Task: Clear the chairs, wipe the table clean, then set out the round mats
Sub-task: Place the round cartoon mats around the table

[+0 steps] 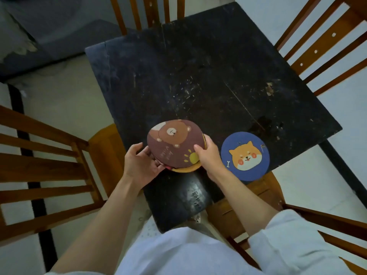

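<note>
Both hands hold a small stack of round mats above the near edge of the black table (208, 76). The top one is a brown mat with a bear face (172, 143), bent upward; a yellow mat edge (186, 169) peeks out beneath it. My left hand (141, 163) grips the stack from the left and below. My right hand (208, 155) pinches the brown mat's right rim, thumb on top. A blue round mat with an orange dog face (245, 156) lies flat on the table's near right corner, partly over the edge.
Wooden slatted chairs stand around the table: one at the left (49, 165), one at the far side (147, 12), one at the upper right (325, 48), one at the near right (327, 221). The tabletop is scratched and scuffed. A grey sofa (49, 26) sits far left.
</note>
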A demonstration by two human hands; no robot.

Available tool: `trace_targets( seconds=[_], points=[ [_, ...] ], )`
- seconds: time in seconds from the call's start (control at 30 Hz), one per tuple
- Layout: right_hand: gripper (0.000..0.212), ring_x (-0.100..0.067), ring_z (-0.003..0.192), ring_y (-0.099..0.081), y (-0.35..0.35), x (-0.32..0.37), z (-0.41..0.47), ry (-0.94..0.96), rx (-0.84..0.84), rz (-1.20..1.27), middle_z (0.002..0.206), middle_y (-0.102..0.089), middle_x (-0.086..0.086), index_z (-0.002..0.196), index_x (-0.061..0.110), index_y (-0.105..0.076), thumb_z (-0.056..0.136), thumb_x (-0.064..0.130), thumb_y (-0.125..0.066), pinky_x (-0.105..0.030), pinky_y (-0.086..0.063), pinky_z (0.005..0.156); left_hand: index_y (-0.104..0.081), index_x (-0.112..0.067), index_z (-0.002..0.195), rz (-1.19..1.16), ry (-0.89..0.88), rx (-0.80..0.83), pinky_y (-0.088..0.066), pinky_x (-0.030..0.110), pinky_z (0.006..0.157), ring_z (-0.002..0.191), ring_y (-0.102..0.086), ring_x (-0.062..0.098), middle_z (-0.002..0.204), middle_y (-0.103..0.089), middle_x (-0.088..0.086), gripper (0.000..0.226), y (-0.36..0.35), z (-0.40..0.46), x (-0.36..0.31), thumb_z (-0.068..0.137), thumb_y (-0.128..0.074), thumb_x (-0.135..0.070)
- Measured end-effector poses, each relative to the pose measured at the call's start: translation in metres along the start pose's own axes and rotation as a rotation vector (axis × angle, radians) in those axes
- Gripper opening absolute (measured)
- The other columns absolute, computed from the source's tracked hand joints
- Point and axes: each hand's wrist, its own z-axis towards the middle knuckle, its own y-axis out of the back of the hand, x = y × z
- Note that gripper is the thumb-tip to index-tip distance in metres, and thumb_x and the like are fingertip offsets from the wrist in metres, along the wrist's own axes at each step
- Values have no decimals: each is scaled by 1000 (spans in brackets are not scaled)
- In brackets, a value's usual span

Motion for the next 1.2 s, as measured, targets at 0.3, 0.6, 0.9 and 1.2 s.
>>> trace_targets(
  seconds=[0.3, 0.6, 0.9, 1.2],
  points=[
    [49, -15, 115, -44, -51, 25, 31, 34, -82, -434, 131, -36, -5, 141, 16, -34, 94, 13, -48, -8, -32, 90, -63, -20, 107, 395, 143, 191, -58, 32, 71, 90, -69, 21, 100, -73, 5, 53, 4, 29, -57, 98, -20, -49],
    [50, -28, 122, -41, -79, 8, 39, -233, -232, -540, 127, -43, -12, 129, 7, -49, 88, 34, -57, -35, -33, 106, -56, -17, 123, 452, 117, 117, -57, 31, 64, 101, -61, 25, 117, -64, 10, 42, 17, 62, -71, 96, -36, -42],
    [21, -12, 77, -54, -77, 20, 57, -341, -327, -42, 99, -54, -6, 104, 13, -38, 91, 11, -55, -21, -42, 57, -55, -21, 123, 410, 130, 58, -57, 33, 70, 104, -60, 25, 117, -63, 6, 38, 12, 69, -85, 100, -31, -39],
    [24, -18, 91, -56, -93, 45, 81, -28, -371, -145, 100, -59, -4, 95, 19, -51, 89, -2, -43, -29, -46, 77, -37, -19, 140, -57, -183, -296, -51, 47, 82, 109, -57, 32, 126, -55, 12, 52, 57, 85, -163, 99, -24, -48]
  ],
)
